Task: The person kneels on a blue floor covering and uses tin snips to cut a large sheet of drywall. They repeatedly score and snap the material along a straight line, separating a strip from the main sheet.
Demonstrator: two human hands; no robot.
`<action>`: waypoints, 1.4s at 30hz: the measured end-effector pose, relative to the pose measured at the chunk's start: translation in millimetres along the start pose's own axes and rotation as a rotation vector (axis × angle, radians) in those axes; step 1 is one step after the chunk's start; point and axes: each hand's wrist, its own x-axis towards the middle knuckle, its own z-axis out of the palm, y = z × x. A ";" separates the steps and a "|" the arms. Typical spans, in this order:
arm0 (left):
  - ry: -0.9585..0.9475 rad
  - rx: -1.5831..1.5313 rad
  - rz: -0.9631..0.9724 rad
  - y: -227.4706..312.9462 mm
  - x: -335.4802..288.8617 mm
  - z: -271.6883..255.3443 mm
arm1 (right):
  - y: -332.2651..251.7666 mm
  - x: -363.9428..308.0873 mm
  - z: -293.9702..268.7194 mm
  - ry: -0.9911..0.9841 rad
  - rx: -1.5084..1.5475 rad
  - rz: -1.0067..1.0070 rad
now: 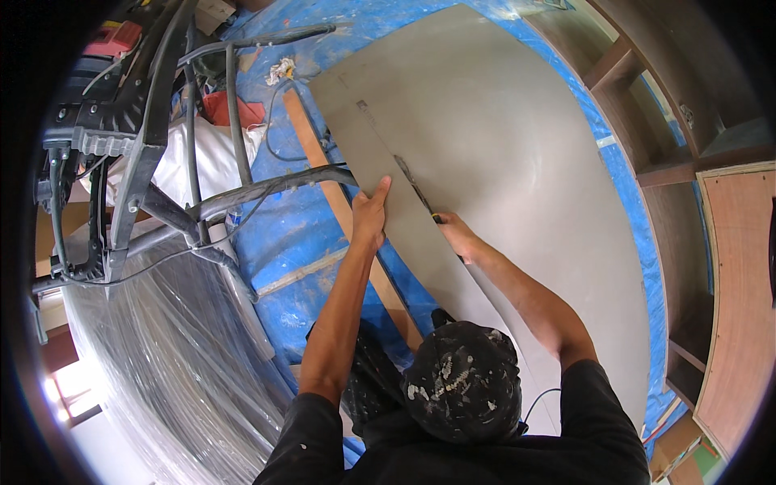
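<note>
A large, smooth grey sheet (517,137) lies bent over the blue-covered floor in front of me. A long split runs down it, setting off a narrower strip (412,250) on the left. My left hand (369,217) grips the strip's left edge, thumb on top, with some fingers hidden. At the split, my right hand (459,237) is closed around a small dark tool (437,218) with a yellow bit, mostly hidden by the fingers; its kind is unclear. A narrow dark streak (414,179) extends along the line beyond that hand, either gap or blade.
Left stands a black metal frame (145,162) with tubular bars, above plastic-wrapped goods (178,364). A wooden batten (388,291) lies beside the sheet on blue sheeting (283,234). Open wooden shelving (663,174) lines the right. A paint-spotted black cap (461,380) blocks the lower middle.
</note>
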 end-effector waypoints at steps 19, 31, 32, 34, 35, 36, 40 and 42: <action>0.018 0.009 -0.032 1.4 0.6 -2.3 | -3.9 -6.1 4.0 0.068 -0.028 -0.027; 0.003 0.044 -0.050 6.2 -2.9 0.8 | -20.8 -1.6 7.6 0.032 -0.009 0.026; 0.006 0.044 -0.056 6.0 -3.5 0.4 | -21.3 -2.1 8.3 0.019 -0.018 0.042; 0.001 0.028 -0.042 5.2 -3.4 0.5 | -22.4 -2.1 9.2 0.043 -0.034 0.057; -0.001 0.018 -0.031 4.5 -3.3 0.6 | -22.6 -2.2 9.5 0.051 -0.049 0.079; -0.006 0.015 -0.031 4.0 -3.1 0.4 | -22.6 -2.6 9.6 0.055 -0.029 0.058; -0.026 0.014 -0.017 0.5 -3.0 -1.0 | -23.5 -4.5 10.2 0.084 -0.024 0.052; -0.030 0.019 -0.020 -0.7 -2.6 -2.9 | -24.5 -5.3 10.7 0.089 -0.035 0.049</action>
